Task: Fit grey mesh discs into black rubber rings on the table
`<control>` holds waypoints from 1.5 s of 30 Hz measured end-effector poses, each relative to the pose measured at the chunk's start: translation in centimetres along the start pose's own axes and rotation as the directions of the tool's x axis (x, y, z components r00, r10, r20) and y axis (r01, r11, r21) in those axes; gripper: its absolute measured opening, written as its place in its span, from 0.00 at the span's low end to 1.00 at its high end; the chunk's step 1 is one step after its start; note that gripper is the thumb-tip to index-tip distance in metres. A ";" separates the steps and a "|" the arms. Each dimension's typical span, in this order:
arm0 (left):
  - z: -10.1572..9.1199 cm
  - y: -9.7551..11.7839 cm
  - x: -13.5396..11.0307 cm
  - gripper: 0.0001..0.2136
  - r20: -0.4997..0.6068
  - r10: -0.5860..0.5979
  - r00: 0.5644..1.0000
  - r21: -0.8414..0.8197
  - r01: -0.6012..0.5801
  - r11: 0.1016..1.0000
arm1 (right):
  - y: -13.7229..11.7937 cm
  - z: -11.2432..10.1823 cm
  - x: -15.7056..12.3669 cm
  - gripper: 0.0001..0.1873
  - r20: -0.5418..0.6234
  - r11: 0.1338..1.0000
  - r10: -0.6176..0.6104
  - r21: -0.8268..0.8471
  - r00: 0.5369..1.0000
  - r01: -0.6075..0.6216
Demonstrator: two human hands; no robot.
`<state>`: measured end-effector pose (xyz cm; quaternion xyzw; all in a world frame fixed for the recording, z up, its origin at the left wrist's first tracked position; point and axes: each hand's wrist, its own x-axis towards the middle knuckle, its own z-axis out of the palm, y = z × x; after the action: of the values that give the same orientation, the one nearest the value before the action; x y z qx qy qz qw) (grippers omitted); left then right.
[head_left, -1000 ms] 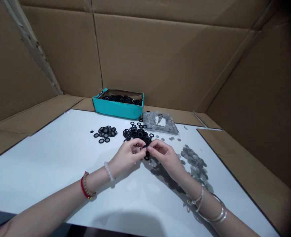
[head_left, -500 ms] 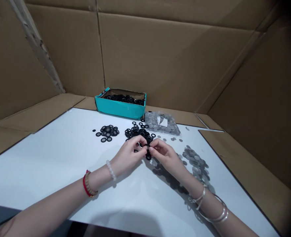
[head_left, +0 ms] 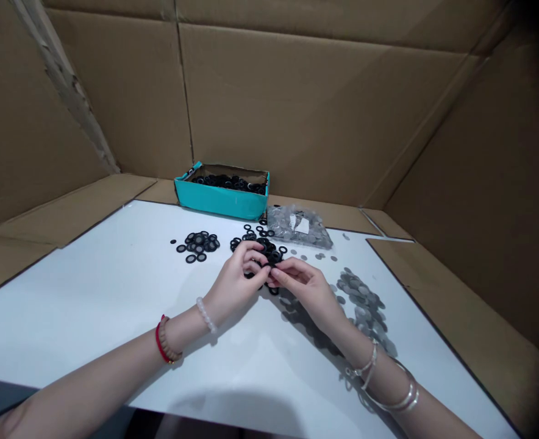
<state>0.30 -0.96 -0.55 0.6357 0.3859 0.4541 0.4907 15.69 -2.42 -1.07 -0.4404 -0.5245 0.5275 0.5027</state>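
Note:
My left hand (head_left: 237, 279) and my right hand (head_left: 306, 286) meet fingertip to fingertip over the white board (head_left: 114, 292). Both pinch a small black ring (head_left: 269, 275) between them; whether a grey disc is pressed into it is hidden by the fingers. Just beyond the fingers lies a heap of loose black rings (head_left: 260, 244). A smaller pile of rings with grey centres (head_left: 197, 244) lies to the left of it. Grey round discs (head_left: 361, 302) are spread to the right of my right hand.
A teal box (head_left: 221, 200) filled with black rings stands at the back edge of the board. Beside it lies a clear bag of grey discs (head_left: 299, 227). Brown cardboard walls (head_left: 297, 110) enclose the board on three sides.
Both hands have shifted slightly left and towards the ring heap, with the fingertips still pinched together. The piles have not moved.

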 end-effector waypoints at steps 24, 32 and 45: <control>-0.1 0.8 0.1 0.14 -0.037 -0.135 0.990 -0.137 0.129 0.982 | -0.8 -0.3 0.0 0.13 -0.029 1.000 0.007 -0.029 1.000 -0.008; 0.0 1.2 0.2 0.15 -0.006 -0.262 0.965 -0.288 0.249 0.925 | -0.4 0.1 0.0 0.13 -0.045 1.000 0.011 0.014 0.999 -0.011; -0.4 0.9 0.2 0.15 0.039 -0.269 0.962 -0.094 0.271 0.958 | 0.1 -0.2 -0.2 0.12 -0.028 0.992 -0.046 -0.119 0.999 0.042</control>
<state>0.05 -0.83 0.46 0.5581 0.4399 0.3930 0.5836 15.96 -2.62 -1.15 -0.4657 -0.5568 0.4775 0.4951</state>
